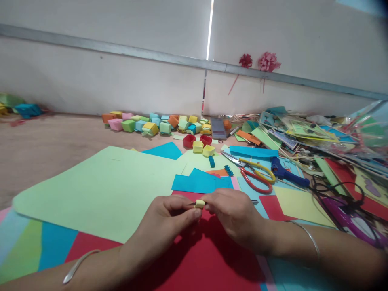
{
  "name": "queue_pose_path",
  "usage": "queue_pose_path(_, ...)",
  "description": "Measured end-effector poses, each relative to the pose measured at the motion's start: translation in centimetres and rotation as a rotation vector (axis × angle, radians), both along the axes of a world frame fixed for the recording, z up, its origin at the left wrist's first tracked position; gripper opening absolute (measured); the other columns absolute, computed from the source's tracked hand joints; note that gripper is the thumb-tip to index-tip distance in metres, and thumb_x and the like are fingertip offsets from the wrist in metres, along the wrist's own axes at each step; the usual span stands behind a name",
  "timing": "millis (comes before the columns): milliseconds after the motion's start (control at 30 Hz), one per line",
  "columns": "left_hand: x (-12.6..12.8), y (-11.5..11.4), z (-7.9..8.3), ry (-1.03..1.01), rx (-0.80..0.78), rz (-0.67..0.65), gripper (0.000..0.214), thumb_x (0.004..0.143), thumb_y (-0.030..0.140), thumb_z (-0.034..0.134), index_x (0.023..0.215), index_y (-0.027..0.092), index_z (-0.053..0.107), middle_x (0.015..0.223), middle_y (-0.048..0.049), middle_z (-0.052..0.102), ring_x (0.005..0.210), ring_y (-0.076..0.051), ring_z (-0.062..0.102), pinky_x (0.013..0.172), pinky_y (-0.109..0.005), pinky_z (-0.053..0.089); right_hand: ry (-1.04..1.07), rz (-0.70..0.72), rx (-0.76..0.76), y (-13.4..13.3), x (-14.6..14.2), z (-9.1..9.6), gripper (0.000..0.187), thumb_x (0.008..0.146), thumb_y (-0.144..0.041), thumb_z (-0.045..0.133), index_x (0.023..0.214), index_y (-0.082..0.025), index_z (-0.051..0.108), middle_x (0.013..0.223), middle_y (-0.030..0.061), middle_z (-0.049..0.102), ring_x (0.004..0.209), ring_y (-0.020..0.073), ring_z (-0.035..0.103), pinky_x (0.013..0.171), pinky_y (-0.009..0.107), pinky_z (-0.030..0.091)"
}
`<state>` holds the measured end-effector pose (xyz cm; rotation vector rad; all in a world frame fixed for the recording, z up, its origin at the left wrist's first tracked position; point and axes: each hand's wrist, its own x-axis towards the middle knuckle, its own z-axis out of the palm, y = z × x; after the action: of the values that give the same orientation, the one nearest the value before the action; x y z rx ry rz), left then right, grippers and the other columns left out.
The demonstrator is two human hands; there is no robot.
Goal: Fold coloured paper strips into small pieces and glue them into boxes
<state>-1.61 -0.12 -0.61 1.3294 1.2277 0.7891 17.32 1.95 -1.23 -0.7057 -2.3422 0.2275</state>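
Both my hands meet low in the middle of the view, above a red paper sheet (206, 258). My left hand (165, 224) and my right hand (233, 214) pinch a small folded piece of pale yellow paper (199, 204) between their fingertips. Each wrist wears a thin silver bangle. A large light green sheet (100, 186) lies to the left of my hands and blue sheets (200, 182) lie just beyond them.
Scissors with red and yellow handles (257, 176) and a blue glue gun (286, 171) lie to the right. Several small folded paper boxes (157, 123) line the wall. A heap of coloured paper and sticks (318, 137) fills the right side.
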Motion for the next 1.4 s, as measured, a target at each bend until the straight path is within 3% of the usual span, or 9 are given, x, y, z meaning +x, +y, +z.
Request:
queue_pose_path(100,0.1,0.0,-0.1,0.027,0.056,0.02,0.027,0.072,0.04,0.066,0.06,0.016,0.071,0.057,-0.0023,0.062,0.056,-0.014,0.048,0.055,-0.027,0.038,-0.003,0.007,-0.057,-0.1,0.1,0.4,0.031,0.096,-0.016,0.038,0.087,-0.013,0.067,0.067,0.0044,0.064,0.059,0.0133,0.051,0.054,0.025,0.039)
queue_pose_path(333,0.0,0.1,-0.5,0.065,0.172,0.048,0.025,0.071,0.039,0.065,0.069,0.017,0.077,0.073,-0.0076,0.075,0.07,-0.021,0.062,0.066,-0.03,0.047,0.176,0.044,-0.542,-0.2,-0.2,1.6,0.018,0.092,-0.018,0.056,0.096,-0.019,0.074,0.084,0.0021,0.075,0.072,0.0115,0.066,0.064,0.019,0.049)
queue_pose_path(400,0.1,0.1,-0.4,0.073,0.161,0.039,0.025,0.071,0.039,0.065,0.066,0.017,0.076,0.069,-0.0068,0.073,0.068,-0.02,0.061,0.065,-0.029,0.047,0.208,0.039,-0.523,-0.2,-0.3,1.6,0.016,0.09,-0.017,0.059,0.095,-0.019,0.074,0.085,0.0022,0.076,0.072,0.0115,0.067,0.064,0.019,0.049)
queue_pose_path(533,0.3,0.0,-0.2,0.097,0.115,0.045,0.028,0.068,0.041,0.064,0.059,0.016,0.072,0.053,-0.0024,0.062,0.052,-0.015,0.049,0.052,-0.026,0.04,0.188,0.029,-0.334,-0.1,-0.3,0.9,0.014,0.092,-0.02,0.059,0.091,-0.017,0.073,0.074,0.0028,0.073,0.064,0.0112,0.064,0.06,0.02,0.047)
queue_pose_path(733,0.5,-0.2,-0.4,0.079,0.096,0.032,0.027,0.067,0.04,0.063,0.053,0.017,0.066,0.053,-0.0023,0.06,0.053,-0.014,0.048,0.052,-0.026,0.039,0.138,0.023,-0.156,-0.1,-0.4,0.5,0.02,0.093,-0.015,0.051,0.086,-0.013,0.069,0.073,0.0068,0.07,0.064,0.0129,0.061,0.059,0.022,0.046)
queue_pose_path(833,0.5,-0.2,-0.4,0.112,0.131,0.03,0.028,0.069,0.04,0.061,0.054,0.017,0.067,0.055,-0.0034,0.063,0.055,-0.016,0.051,0.054,-0.028,0.04,0.202,0.009,-0.208,-0.2,-0.6,0.8,0.016,0.088,-0.012,0.054,0.081,-0.013,0.068,0.072,0.0055,0.07,0.062,0.0117,0.06,0.059,0.021,0.046)
queue_pose_path(967,0.4,-0.1,-0.3,0.132,0.236,0.072,0.024,0.069,0.039,0.063,0.057,0.019,0.07,0.058,-0.0038,0.068,0.059,-0.018,0.057,0.059,-0.03,0.044,0.269,-0.045,-0.415,-0.1,-0.8,1.0,0.013,0.083,-0.012,0.059,0.075,-0.015,0.069,0.07,0.0031,0.071,0.061,0.0104,0.06,0.057,0.02,0.045)
queue_pose_path(1167,0.4,0.1,-0.6,0.103,0.246,0.044,0.016,0.068,0.032,0.066,0.071,0.02,0.077,0.083,-0.0079,0.076,0.081,-0.024,0.066,0.074,-0.034,0.051,0.295,-0.111,-0.682,0.5,-0.7,1.4,0.014,0.081,-0.017,0.057,0.071,-0.015,0.067,0.066,0.0018,0.068,0.055,0.0096,0.054,0.051,0.02,0.041)
queue_pose_path(1400,0.7,0.0,-0.5,-0.06,0.021,0.008,0.023,0.066,0.035,0.07,0.079,0.016,0.072,0.074,-0.0036,0.068,0.054,-0.015,0.059,0.05,-0.028,0.05,0.252,-0.136,-0.681,0.3,-0.8,1.6,0.014,0.079,-0.016,0.056,0.067,-0.016,0.063,0.061,-0.0007,0.062,0.053,0.0085,0.047,0.05,0.02,0.036)
